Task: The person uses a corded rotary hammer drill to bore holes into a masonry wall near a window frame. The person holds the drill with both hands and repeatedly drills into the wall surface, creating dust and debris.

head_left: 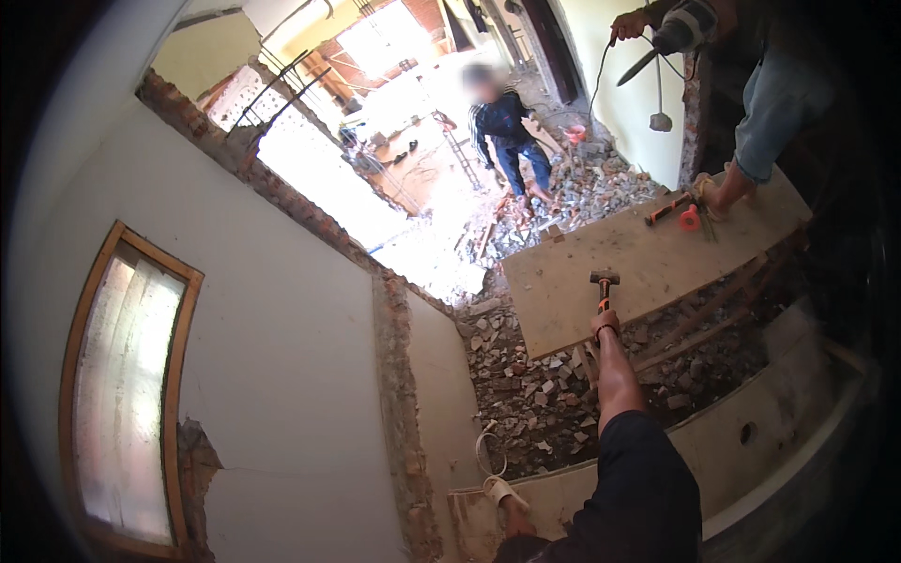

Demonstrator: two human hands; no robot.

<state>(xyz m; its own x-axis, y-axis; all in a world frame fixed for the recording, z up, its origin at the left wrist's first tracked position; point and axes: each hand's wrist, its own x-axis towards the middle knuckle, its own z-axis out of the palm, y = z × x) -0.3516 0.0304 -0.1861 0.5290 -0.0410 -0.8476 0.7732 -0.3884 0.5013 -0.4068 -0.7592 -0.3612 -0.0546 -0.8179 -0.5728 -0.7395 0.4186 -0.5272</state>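
My right hand (606,323) grips the black-and-orange handle of a sledgehammer (604,279), whose dark head lies over the middle of a plywood platform (554,300). Whether the head rests on the board or is just above it, I cannot tell. My left hand is not in view. Farther right on the board lie an orange-handled tool (662,211) and a red tape-like object (690,218).
A co-worker with a drill (678,33) is on the platform at right. Another person (507,141) is on rubble below. Broken bricks (526,389) lie under the platform. My sandalled foot (502,493) is on a ledge beside a wall (282,375).
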